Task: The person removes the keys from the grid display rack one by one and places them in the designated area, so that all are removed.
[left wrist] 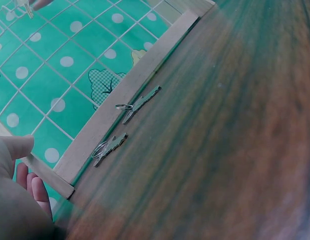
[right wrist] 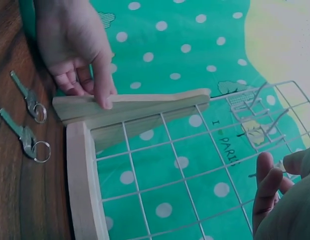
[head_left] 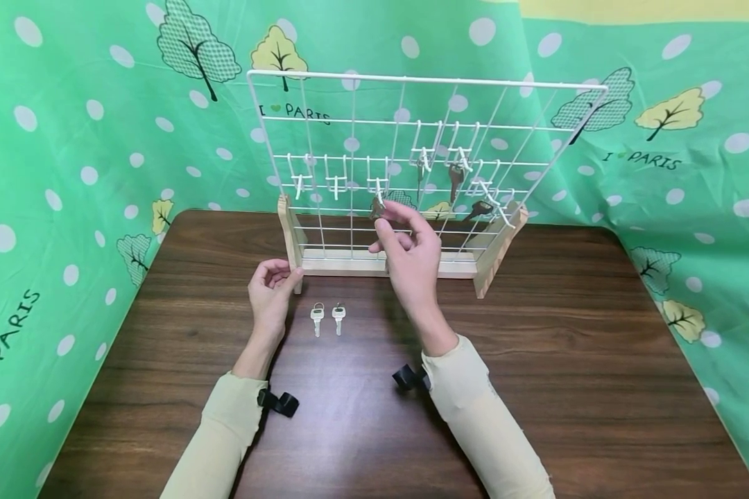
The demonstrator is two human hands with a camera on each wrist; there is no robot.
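My right hand (head_left: 412, 256) is raised in front of the white wire rack (head_left: 427, 82), thumb and forefinger pinching a key (head_left: 377, 207) at a white hook (head_left: 377, 186) in the lower row. In the right wrist view those fingers hide most of that key. Down at the rack's left side, my left hand (head_left: 271, 291) grips the wooden end foot (head_left: 290, 235), its thumb on the near face. Two silver keys with rings, a left key (head_left: 317, 314) and a right key (head_left: 339, 314), lie on the table just right of that hand.
Three dark keys hang on hooks at the rack's right: one upper key (head_left: 455, 177), another beside it (head_left: 421, 166), and a lower key (head_left: 479, 209). Two hooks (head_left: 299, 184) at the left hold nothing. A green patterned cloth (head_left: 87, 229) surrounds the brown table (head_left: 568, 360).
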